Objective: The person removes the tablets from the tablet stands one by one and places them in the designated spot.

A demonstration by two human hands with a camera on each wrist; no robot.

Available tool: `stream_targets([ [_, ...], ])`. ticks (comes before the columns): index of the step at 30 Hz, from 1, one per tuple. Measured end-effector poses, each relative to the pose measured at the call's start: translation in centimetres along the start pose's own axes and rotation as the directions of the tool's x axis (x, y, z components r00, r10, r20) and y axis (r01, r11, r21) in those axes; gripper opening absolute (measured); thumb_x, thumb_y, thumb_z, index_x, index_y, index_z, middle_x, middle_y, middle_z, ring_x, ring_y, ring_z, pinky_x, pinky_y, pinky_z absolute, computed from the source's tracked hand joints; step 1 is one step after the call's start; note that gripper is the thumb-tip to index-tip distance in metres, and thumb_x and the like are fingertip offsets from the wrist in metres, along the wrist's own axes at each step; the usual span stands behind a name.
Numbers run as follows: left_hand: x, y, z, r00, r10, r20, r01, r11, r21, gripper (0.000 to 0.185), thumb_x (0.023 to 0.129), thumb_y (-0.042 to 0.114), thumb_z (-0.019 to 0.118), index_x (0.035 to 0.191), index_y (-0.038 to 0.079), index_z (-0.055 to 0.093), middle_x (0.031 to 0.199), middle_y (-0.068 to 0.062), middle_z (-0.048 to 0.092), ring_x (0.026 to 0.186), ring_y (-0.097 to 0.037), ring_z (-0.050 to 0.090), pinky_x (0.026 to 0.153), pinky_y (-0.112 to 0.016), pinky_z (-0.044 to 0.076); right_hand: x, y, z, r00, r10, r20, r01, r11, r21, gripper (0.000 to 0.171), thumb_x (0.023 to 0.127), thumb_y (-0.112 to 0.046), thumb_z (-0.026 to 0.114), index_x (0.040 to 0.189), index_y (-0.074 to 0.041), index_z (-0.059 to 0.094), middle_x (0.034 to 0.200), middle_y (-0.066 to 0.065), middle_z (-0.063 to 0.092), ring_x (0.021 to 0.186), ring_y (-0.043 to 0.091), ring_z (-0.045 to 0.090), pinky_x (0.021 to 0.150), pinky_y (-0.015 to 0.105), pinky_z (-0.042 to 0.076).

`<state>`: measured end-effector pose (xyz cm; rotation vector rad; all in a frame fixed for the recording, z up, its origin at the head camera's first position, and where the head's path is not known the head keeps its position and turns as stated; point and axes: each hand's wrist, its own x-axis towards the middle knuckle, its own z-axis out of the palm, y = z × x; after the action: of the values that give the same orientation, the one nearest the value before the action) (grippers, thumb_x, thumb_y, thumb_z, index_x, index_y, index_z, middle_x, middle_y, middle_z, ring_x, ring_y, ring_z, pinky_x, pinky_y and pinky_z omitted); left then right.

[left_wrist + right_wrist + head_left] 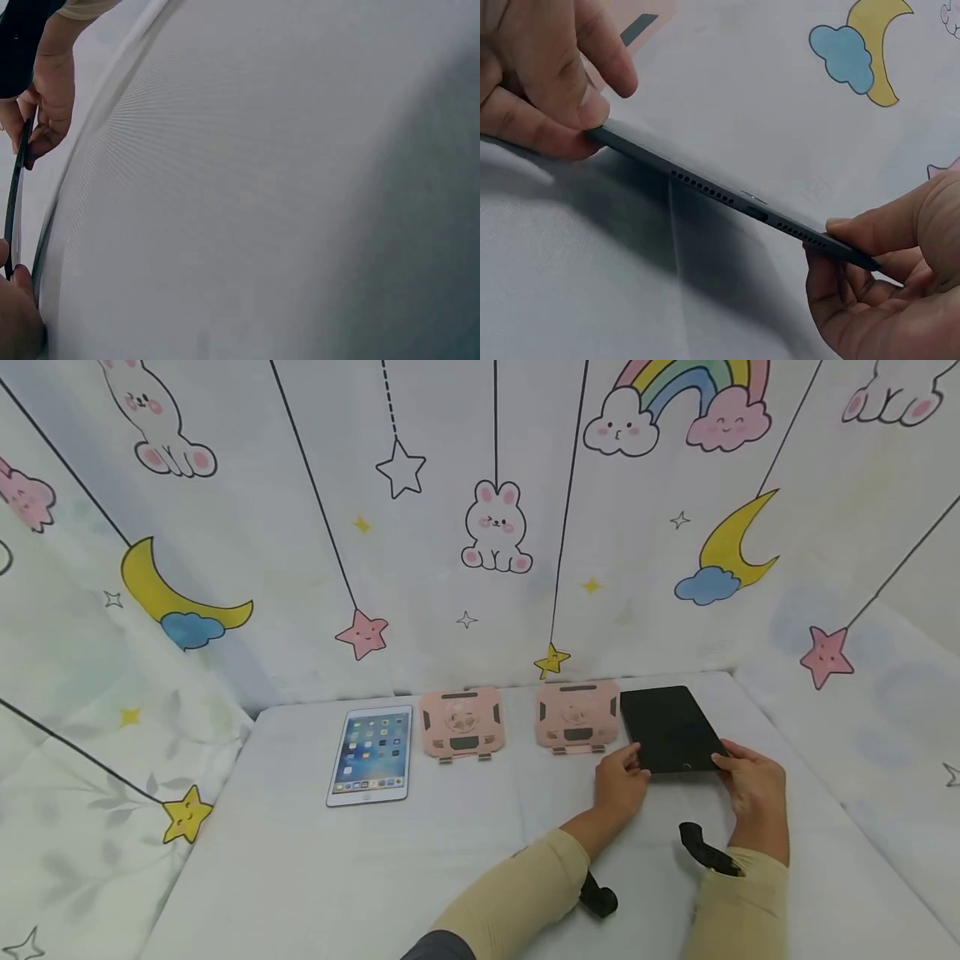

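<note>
Both hands hold a black tablet (671, 731) at the right of the table in the head view. My left hand (621, 783) pinches its near left corner, and my right hand (753, 793) grips its near right corner. In the right wrist view the tablet's near edge (712, 191), with speaker holes and a port, is raised and tilted above the cloth. Thumbs lie on top there, fingers underneath. Only a thin side of the tablet (15, 195) shows in the left wrist view. Its far end looks close to the table; contact there is unclear.
Left of the black tablet lie two pink cases, one right beside it (577, 717) and one farther left (462, 722). A white tablet (370, 756) with a lit-looking icon screen lies beyond them. White cloth covers the table (300, 877); a patterned curtain (435, 560) hangs behind.
</note>
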<state>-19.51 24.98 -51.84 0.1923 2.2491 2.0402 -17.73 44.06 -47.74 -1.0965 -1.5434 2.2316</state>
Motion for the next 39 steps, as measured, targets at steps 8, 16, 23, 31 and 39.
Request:
stream_targets([
  [8,0.4,-0.1,0.2,0.998,-0.010,-0.066,0.011,1.000,0.018,0.048,0.087,-0.004,0.075,0.132,0.010,0.068,0.122,-0.006,0.075,0.100,-0.006,0.071,0.085,-0.016,0.056,0.8,0.8,0.5,0.996,-0.071,-0.062,0.046,0.944,-0.328,0.052,0.092,-0.005,0.071,0.143,-0.015,0.060,0.145,-0.001,0.055,0.141,0.012,0.044,0.112,0.022,0.042],
  [16,0.4,0.6,0.6,0.998,-0.057,-0.037,0.060,0.994,0.093,0.050,0.088,0.000,0.074,0.136,0.012,0.066,0.127,-0.005,0.073,0.101,-0.003,0.069,0.087,-0.017,0.055,2.0,1.6,0.4,0.970,-0.237,-0.063,0.141,0.748,-0.648,0.054,0.096,-0.023,0.068,0.148,-0.016,0.055,0.151,-0.001,0.055,0.150,0.025,0.038,0.125,0.041,0.028],
  [23,-0.2,1.8,0.6,0.974,-0.149,0.172,0.124,0.981,0.150,0.076,0.087,0.017,0.077,0.155,0.023,0.044,0.148,0.000,0.059,0.130,-0.009,0.060,0.104,-0.024,0.051,1.9,2.3,-0.4,0.931,-0.360,-0.063,0.214,0.676,-0.705,0.050,0.098,-0.021,0.064,0.146,-0.013,0.056,0.145,0.013,0.057,0.150,0.033,0.034,0.126,0.049,0.022],
  [31,-1.1,1.9,1.2,0.953,-0.134,0.273,0.009,0.909,0.417,0.091,0.085,0.036,0.079,0.161,0.027,0.029,0.163,0.004,0.040,0.149,-0.015,0.039,0.114,-0.029,0.043,1.2,2.7,-0.7,0.911,-0.405,-0.083,0.222,0.649,-0.728,0.045,0.097,-0.016,0.063,0.141,-0.007,0.060,0.143,0.020,0.059,0.145,0.039,0.039,0.121,0.052,0.029],
  [39,-0.6,2.5,0.2,0.966,-0.148,0.210,0.067,0.934,0.350,0.081,0.092,0.042,0.071,0.160,0.023,0.032,0.161,0.006,0.041,0.149,-0.017,0.040,0.116,-0.037,0.042,1.4,3.0,0.6,0.880,-0.468,-0.078,0.289,0.659,-0.694,0.048,0.099,-0.021,0.060,0.142,-0.002,0.058,0.143,0.024,0.059,0.136,0.038,0.047,0.115,0.053,0.036],
])
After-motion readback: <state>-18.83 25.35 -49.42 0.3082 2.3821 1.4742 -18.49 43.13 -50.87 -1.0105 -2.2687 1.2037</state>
